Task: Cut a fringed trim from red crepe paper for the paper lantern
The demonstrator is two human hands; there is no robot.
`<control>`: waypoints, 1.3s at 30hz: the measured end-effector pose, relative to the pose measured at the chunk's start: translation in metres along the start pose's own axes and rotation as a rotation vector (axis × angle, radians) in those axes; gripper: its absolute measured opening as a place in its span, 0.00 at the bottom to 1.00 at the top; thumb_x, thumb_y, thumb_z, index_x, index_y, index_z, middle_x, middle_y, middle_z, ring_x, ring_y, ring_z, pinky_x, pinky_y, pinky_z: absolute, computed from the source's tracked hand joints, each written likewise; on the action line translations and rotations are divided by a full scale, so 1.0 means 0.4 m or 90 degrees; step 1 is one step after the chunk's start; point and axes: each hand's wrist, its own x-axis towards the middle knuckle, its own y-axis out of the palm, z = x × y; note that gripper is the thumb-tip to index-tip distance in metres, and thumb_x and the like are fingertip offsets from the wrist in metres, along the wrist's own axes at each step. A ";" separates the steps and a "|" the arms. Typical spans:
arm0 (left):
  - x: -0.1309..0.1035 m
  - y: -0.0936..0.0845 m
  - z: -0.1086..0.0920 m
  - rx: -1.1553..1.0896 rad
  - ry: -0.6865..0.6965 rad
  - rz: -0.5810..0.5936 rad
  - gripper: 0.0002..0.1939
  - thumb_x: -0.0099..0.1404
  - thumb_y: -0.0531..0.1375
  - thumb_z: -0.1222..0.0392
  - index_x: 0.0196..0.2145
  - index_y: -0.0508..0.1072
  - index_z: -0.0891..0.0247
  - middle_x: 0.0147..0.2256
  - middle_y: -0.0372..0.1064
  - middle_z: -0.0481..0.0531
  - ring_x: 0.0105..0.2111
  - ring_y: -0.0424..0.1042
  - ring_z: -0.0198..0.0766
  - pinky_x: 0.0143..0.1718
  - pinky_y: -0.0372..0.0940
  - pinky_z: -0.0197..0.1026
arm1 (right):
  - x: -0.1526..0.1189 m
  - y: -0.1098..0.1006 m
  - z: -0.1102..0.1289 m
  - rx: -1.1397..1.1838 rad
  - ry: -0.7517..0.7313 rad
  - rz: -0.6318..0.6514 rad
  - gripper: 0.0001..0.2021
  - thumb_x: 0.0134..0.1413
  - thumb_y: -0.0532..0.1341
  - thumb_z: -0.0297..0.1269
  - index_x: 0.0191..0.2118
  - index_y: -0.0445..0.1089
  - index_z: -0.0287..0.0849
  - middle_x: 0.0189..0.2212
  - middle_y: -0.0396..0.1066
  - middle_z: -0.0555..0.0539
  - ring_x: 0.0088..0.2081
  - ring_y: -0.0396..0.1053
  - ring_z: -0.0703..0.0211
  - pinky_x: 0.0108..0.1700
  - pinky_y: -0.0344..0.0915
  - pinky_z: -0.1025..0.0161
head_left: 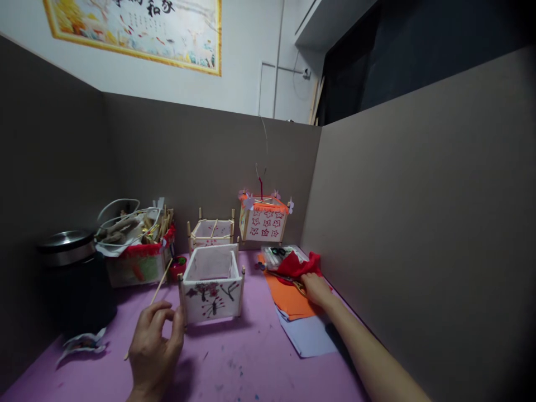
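My left hand (154,343) is at the lower left, fingers curled and thumb bent toward them. A thin wooden stick (161,282) runs slantwise past its fingers, its middle hidden by the hand. Just right of this hand stands a white paper lantern box (213,301) with wooden corner posts and painted blossoms. My right hand (315,287) reaches far forward to the right, fingers closed at the gold handles of scissors (298,286). These lie by a crumpled red cloth (299,263), above orange sheets (288,298) and a pale lilac sheet (307,335).
A second frame box (211,230) stands behind. A finished-looking lantern (266,223) hangs from a wire. At left are a basket of sticks (138,262), a small red cup (178,267), a dark tumbler (75,290) and a crumpled wrapper (84,345). Grey partitions (209,151) enclose the purple tabletop (234,365).
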 end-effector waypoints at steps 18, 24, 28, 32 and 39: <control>-0.003 -0.004 0.005 -0.029 0.008 0.012 0.09 0.62 0.56 0.57 0.26 0.66 0.62 0.34 0.66 0.52 0.34 0.68 0.37 0.23 0.61 0.34 | -0.259 0.010 0.304 0.064 -0.082 0.037 0.17 0.45 0.60 0.32 0.45 0.70 0.36 0.43 0.70 0.33 0.45 0.67 0.43 0.42 0.63 0.57; 0.001 -0.001 -0.004 -0.036 -0.002 0.009 0.09 0.62 0.56 0.57 0.25 0.66 0.61 0.34 0.67 0.52 0.34 0.68 0.38 0.25 0.61 0.35 | -0.133 -0.049 0.196 0.046 0.010 -0.028 0.14 0.55 0.55 0.36 0.46 0.69 0.41 0.45 0.71 0.38 0.45 0.68 0.49 0.43 0.61 0.58; -0.001 -0.002 -0.005 -0.054 0.011 0.015 0.08 0.62 0.56 0.58 0.26 0.66 0.61 0.34 0.67 0.52 0.34 0.69 0.38 0.24 0.62 0.35 | -0.033 -0.071 0.103 -0.002 0.078 -0.113 0.25 0.54 0.51 0.23 0.58 0.58 0.36 0.59 0.56 0.32 0.60 0.51 0.43 0.53 0.50 0.48; -0.004 -0.007 -0.001 -0.042 0.012 0.015 0.07 0.62 0.56 0.61 0.26 0.66 0.61 0.34 0.67 0.52 0.35 0.69 0.39 0.30 0.65 0.37 | -0.028 -0.045 0.049 0.001 0.089 -0.103 0.14 0.52 0.53 0.24 0.41 0.72 0.39 0.40 0.73 0.37 0.47 0.64 0.47 0.47 0.54 0.53; -0.016 -0.016 -0.058 -0.132 0.098 0.067 0.07 0.60 0.57 0.67 0.25 0.66 0.60 0.28 0.68 0.51 0.31 0.70 0.36 0.35 0.65 0.38 | -0.160 -0.060 0.066 0.069 0.092 -0.246 0.16 0.59 0.45 0.28 0.41 0.68 0.36 0.40 0.70 0.37 0.45 0.63 0.50 0.47 0.56 0.58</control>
